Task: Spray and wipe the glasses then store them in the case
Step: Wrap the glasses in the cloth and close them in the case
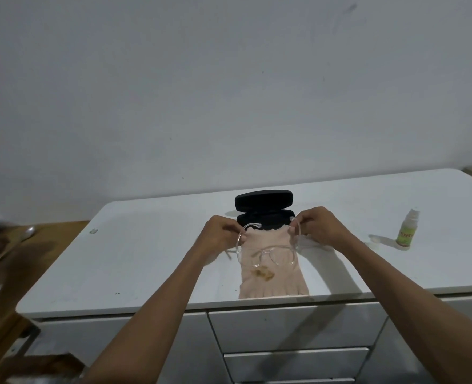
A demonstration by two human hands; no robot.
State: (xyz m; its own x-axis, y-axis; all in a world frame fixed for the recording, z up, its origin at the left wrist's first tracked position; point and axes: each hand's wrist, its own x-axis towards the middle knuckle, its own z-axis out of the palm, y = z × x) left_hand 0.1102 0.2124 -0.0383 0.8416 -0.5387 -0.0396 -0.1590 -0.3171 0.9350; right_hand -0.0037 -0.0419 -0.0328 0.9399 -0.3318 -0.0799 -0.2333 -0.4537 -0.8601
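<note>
One pair of clear-framed glasses is held just above one beige cloth that lies at the middle of the counter, reaching its front edge. The left hand is pinched closed on the left temple arm and the right hand on the right temple arm, both temples spread open, the lenses hanging toward the person. A brownish stain is seen on the cloth below the lenses.

One black glasses case stands open just behind the cloth, nearer the back edge. One small spray bottle with a green label stands upright near the right edge, well apart from the hands; a small pale cap appears to lie beside it.

The step in hand is judged to be storage: the temples need folding in before the glasses can be laid in the case's lower half and the lid shut. Whether spraying and wiping are finished cannot be told.
</note>
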